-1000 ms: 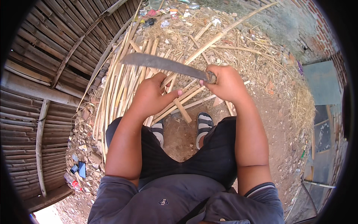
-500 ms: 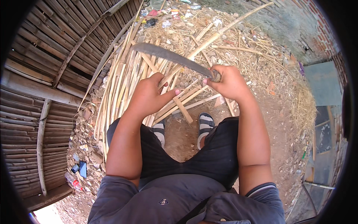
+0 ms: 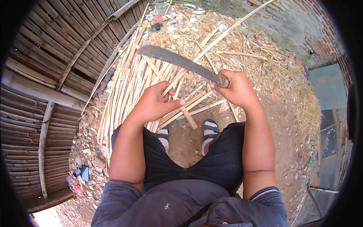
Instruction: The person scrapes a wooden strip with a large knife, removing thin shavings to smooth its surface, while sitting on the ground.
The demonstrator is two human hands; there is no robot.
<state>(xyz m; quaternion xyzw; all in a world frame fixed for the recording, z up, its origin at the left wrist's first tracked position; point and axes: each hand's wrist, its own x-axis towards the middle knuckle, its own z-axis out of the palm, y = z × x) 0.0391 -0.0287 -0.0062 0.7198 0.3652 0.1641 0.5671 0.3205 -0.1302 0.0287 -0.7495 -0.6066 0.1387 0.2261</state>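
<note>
My right hand (image 3: 237, 87) is closed round the handle of a machete (image 3: 176, 60). Its dark, broad blade points left and a little away from me, passing over a long bamboo strip (image 3: 221, 34). The strip's near end runs into my left hand (image 3: 157, 101), whose fingers curl round it while the thumb sticks out to the right. Where the strip ends under the palm is hidden. Below and left of that hand lies a pile of split bamboo strips (image 3: 126, 85), with a short flat piece (image 3: 189, 118) just in front of my feet.
A bamboo slat wall (image 3: 45, 75) rises at the left; a brick and plaster wall (image 3: 280, 22) stands at the far right. Straw and litter cover the far ground. A plastic bottle (image 3: 75, 186) and a blue object (image 3: 85, 174) lie at lower left. My sandalled feet (image 3: 210, 130) are below the hands.
Both hands, the machete and the strip sit slightly lower in the picture, and the ground has shifted with them. Both grips look the same.
</note>
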